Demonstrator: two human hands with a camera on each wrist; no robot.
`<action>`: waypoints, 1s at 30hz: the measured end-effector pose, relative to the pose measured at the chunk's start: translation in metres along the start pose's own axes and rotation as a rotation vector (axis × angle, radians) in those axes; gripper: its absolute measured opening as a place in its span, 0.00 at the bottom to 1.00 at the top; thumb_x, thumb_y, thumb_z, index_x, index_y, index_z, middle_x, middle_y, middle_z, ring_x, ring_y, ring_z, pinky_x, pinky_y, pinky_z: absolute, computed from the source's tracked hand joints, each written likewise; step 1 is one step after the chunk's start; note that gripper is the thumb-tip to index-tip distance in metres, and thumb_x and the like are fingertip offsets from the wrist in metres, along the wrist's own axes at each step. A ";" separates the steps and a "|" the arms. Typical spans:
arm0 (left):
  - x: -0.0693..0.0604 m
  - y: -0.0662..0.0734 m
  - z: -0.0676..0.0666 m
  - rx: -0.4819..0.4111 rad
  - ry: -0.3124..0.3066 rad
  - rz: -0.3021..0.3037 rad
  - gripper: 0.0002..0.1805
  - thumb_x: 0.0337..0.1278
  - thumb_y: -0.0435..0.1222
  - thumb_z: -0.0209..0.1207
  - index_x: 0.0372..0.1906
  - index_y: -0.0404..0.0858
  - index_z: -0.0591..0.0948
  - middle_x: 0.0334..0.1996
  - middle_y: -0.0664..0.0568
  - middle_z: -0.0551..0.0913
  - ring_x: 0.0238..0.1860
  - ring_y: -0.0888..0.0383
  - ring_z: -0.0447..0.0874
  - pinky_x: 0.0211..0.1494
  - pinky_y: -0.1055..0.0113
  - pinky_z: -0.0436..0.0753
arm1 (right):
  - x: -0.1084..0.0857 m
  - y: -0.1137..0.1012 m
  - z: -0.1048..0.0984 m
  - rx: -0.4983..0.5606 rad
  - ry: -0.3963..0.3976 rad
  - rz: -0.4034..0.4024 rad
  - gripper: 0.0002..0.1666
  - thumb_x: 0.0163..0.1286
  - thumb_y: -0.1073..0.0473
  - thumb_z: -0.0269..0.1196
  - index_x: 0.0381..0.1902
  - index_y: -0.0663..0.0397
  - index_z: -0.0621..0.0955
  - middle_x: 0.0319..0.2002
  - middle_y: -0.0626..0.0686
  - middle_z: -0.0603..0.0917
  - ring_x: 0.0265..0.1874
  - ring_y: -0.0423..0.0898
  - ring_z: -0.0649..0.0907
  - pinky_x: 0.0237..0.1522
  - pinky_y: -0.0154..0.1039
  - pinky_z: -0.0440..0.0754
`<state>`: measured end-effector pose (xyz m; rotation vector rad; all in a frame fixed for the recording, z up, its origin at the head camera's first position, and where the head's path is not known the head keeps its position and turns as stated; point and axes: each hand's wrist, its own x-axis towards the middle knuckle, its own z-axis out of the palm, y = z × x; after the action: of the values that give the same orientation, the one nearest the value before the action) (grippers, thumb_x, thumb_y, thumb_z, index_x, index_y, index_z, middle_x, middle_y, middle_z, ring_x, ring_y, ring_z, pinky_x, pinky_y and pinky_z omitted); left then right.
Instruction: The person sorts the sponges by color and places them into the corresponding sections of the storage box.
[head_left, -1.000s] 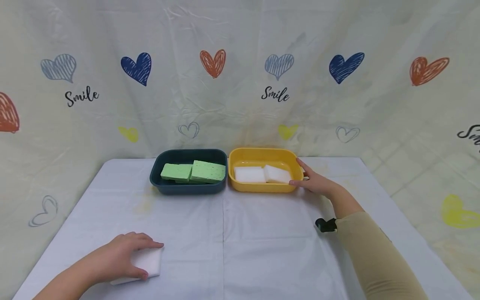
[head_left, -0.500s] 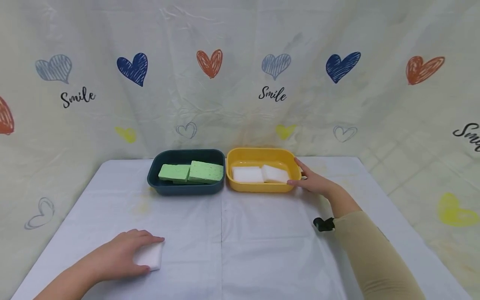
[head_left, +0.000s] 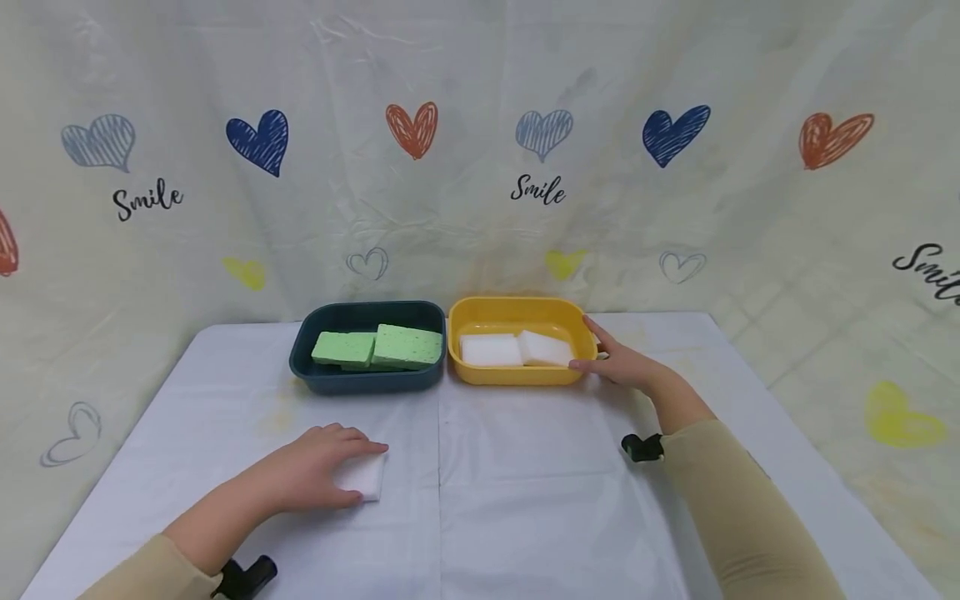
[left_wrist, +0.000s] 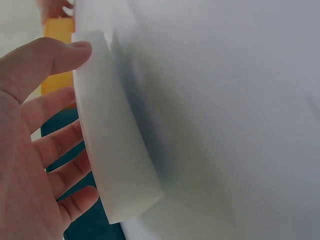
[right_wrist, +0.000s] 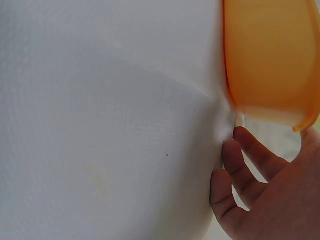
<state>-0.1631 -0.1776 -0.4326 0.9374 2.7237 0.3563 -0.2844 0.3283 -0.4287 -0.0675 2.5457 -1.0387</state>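
Observation:
A white sponge block [head_left: 363, 478] is held by my left hand [head_left: 318, 471], thumb on its near side and fingers on the far side. In the left wrist view the sponge [left_wrist: 112, 135] has a shadow beside it, over the white cloth. At the back, my right hand [head_left: 628, 363] grips the right end of a yellow container [head_left: 517, 377], thumb at the front rim and index finger near the back corner. Two white sponges [head_left: 491, 350] are inside that container. Its wall [right_wrist: 270, 55] shows in the right wrist view, where the other fingers touch the cloth.
Left of the yellow container, nearly touching it, stands a dark teal container [head_left: 367, 383] with several green sponges [head_left: 407, 346]. Behind both hangs a pale curtain [head_left: 465, 208] printed with hearts. A white cloth [head_left: 525, 483] covers the table.
My left hand has carried the white sponge forward and to the right, toward the containers. The right hand stays on the yellow container. The whole view has shifted slightly.

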 end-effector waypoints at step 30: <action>0.025 -0.002 0.001 0.048 0.028 -0.004 0.37 0.46 0.52 0.73 0.65 0.50 0.78 0.58 0.54 0.80 0.62 0.49 0.74 0.66 0.44 0.68 | -0.002 -0.002 0.001 0.002 0.003 0.010 0.68 0.57 0.26 0.65 0.78 0.24 0.32 0.77 0.63 0.50 0.69 0.65 0.59 0.69 0.67 0.57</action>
<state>-0.1830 -0.1630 -0.4373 0.9463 2.7703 0.3070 -0.2826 0.3267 -0.4271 -0.0528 2.5449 -1.0376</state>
